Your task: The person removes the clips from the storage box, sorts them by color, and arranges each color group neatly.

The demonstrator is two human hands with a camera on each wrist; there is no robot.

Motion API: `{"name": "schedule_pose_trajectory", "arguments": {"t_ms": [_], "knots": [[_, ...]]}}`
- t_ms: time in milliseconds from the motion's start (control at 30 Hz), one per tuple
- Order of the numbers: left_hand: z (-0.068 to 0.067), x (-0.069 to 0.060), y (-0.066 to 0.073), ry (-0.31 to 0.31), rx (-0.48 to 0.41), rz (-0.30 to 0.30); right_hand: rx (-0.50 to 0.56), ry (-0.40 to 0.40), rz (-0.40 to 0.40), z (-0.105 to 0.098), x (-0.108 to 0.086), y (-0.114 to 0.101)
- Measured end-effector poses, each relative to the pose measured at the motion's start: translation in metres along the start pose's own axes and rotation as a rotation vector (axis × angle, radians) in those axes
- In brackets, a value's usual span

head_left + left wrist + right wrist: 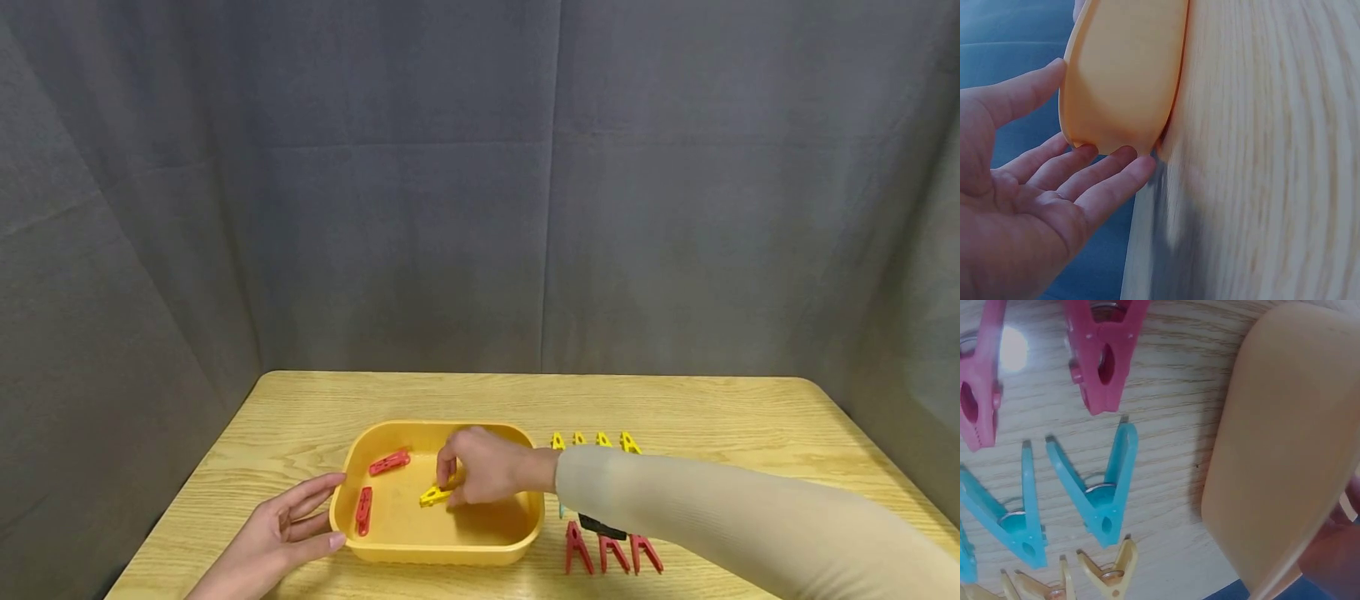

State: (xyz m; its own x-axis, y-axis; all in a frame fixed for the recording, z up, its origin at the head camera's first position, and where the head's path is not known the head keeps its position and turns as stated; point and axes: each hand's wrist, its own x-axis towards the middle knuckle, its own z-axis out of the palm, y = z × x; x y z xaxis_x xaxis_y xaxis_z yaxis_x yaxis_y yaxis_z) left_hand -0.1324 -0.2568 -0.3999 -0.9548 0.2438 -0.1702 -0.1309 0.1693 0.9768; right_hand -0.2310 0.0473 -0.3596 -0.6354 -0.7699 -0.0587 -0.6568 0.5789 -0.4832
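Note:
A yellow plastic basin (442,552) stands on the table. My left hand (273,533) touches its left end from outside, thumb and fingertips spread along the wall; the left wrist view shows these fingers (1113,195) fairly straight. My right hand (483,467) reaches inside the basin and pinches a yellow clothespin (433,497) just above or at the floor; contact cannot be told. Two red clothespins lie in the basin's left part, one toward the back (390,462) and one nearer the front (363,511). In the right wrist view, the basin's wall mostly hides the right hand (1335,553).
Right of the basin, clothespins stand in rows: yellow (603,439) at the back, teal (1100,494) in the middle, red (576,548) in front. The right sleeve (675,492) covers part of them. A grey curtain (420,208) hangs behind the table (315,396).

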Motion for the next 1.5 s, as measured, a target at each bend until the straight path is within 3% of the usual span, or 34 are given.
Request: {"name": "schedule_pose_trajectory", "arguments": {"t_ms": [233, 500, 667, 933, 1500], "knots": [[0.000, 0.000, 0.000, 0.002, 0.006, -0.001, -0.040, 0.008, 0.064, 0.003, 0.001, 0.001], [0.000, 0.000, 0.000, 0.001, 0.010, 0.002, -0.054, 0.072, 0.133, 0.008, -0.001, -0.002], [0.000, 0.000, 0.000, -0.002, 0.012, 0.002, 0.019, 0.077, 0.165, 0.011, -0.002, -0.001], [0.000, 0.000, -0.001, 0.000, 0.013, 0.001, 0.079, -0.003, 0.136, 0.012, -0.003, 0.002], [-0.003, 0.000, 0.000, 0.012, 0.031, 0.003, 0.188, -0.014, 0.136, 0.013, 0.004, 0.006]]}}
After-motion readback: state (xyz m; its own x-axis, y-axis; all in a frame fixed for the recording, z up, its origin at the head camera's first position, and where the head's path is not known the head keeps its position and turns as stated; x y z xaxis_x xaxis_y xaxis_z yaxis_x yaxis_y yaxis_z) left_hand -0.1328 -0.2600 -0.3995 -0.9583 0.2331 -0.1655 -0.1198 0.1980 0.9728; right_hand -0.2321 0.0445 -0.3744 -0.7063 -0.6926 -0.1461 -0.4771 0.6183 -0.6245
